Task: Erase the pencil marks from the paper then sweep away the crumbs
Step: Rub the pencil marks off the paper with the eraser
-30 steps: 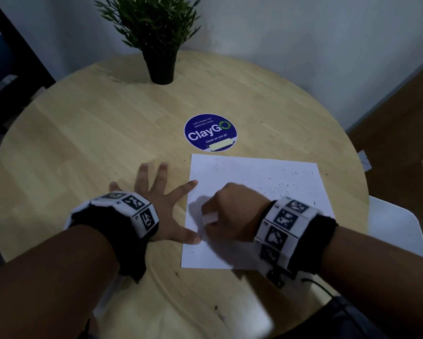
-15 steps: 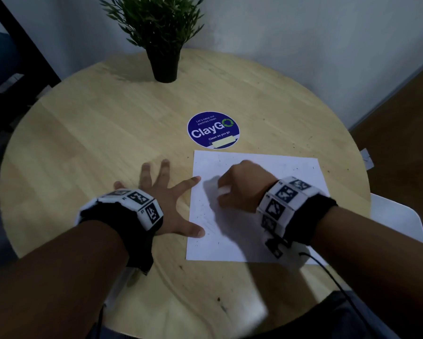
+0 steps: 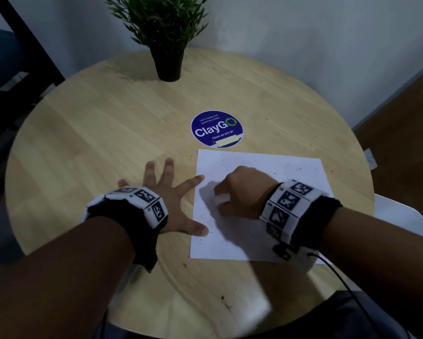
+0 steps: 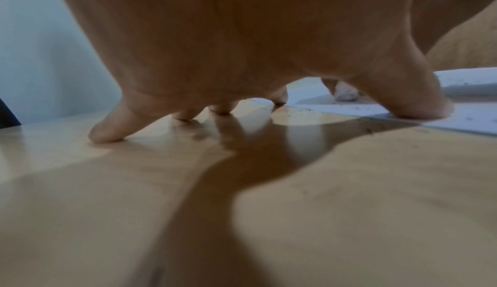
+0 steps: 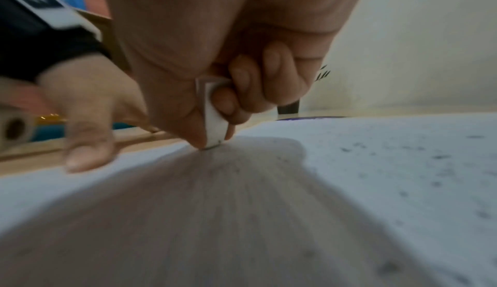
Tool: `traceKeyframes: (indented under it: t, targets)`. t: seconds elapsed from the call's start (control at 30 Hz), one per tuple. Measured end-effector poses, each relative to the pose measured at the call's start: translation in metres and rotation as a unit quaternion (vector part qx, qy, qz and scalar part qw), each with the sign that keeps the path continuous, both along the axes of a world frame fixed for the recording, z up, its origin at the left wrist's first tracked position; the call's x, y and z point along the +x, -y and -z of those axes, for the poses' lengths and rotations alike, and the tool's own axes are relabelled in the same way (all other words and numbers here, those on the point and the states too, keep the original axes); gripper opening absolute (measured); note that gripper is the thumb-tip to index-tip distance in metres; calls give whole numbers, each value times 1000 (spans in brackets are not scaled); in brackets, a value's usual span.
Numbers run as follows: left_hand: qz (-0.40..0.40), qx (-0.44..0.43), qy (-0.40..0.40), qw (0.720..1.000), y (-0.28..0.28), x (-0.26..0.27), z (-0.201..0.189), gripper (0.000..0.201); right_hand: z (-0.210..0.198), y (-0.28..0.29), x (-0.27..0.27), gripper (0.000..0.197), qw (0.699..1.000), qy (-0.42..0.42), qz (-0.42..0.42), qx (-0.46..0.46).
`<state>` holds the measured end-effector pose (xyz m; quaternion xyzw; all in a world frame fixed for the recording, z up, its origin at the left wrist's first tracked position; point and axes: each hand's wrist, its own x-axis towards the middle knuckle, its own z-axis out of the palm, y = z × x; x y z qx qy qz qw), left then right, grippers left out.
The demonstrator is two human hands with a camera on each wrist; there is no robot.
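Observation:
A white sheet of paper (image 3: 266, 167) lies on the round wooden table (image 3: 107, 123), sprinkled with dark eraser crumbs (image 5: 441, 156). My right hand (image 3: 242, 192) pinches a small white eraser (image 3: 222, 199) between thumb and fingers; in the right wrist view the eraser (image 5: 213, 119) stands on end with its tip on the paper. My left hand (image 3: 168, 192) is spread flat, thumb (image 3: 200, 231) and forefinger on the sheet's left edge, the other fingertips (image 4: 107, 130) on the wood. No pencil marks are plain to see.
A blue round ClayGo sticker (image 3: 217, 129) sits just beyond the paper. A potted plant (image 3: 166, 37) stands at the table's far edge by the wall. A white chair seat (image 3: 401, 216) shows at the right; dark furniture is at the left.
My right hand with the eraser slid away from me up the sheet, then back a little towards me and left. The left hand has stayed spread on the paper's edge.

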<state>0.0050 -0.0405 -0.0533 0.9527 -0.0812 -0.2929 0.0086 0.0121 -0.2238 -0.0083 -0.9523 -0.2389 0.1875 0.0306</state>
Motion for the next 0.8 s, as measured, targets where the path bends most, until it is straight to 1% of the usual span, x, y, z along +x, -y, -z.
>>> traceKeyframes:
  t: [0.07,0.13,0.17,0.23,0.3,0.37,0.43,0.47,0.5,0.57,0.63,0.73,0.77,0.8]
  targets:
    - [0,0,3,1000,1,0,1,112,1,-1,-6,22,1000,15,-21,7]
    - [2,0,7,1000,0,0,1,112,6,-8,-22,25,997,-1,-79,6]
    - [3,1,7,1000,0,-1,1,113,7,-10,-24,24,997,-10,-81,5]
    - [3,1,8,1000,0,-1,1,112,6,-4,-10,20,1000,0,-28,6]
    - [2,2,6,1000,0,-1,0,111,9,3,-3,22,1000,18,0,24]
    - [4,3,1,1000,1,-1,-1,111,10,1,-19,30,998,9,-18,57]
    - [6,1,-4,1000,0,-1,-2,111,14,2,-34,34,996,-30,-56,57]
    - [6,-1,-5,1000,0,-1,-2,111,12,5,-29,32,997,-37,-49,44]
    - [7,-2,-4,1000,-1,-1,-2,111,9,9,-16,30,999,-29,-23,28]
    - [7,0,-1,1000,-1,0,-1,111,7,19,10,24,999,5,34,19]
    - [5,5,-2,1000,0,-1,-1,111,9,19,11,23,999,8,39,24]
    - [7,6,-3,1000,1,-2,-1,111,10,6,-18,39,999,-40,-8,31]
    - [7,6,-2,1000,0,-2,-1,111,9,7,-17,41,999,-40,-3,27]
    - [8,5,-1,1000,0,-1,-1,111,7,9,-8,39,999,-29,16,19]
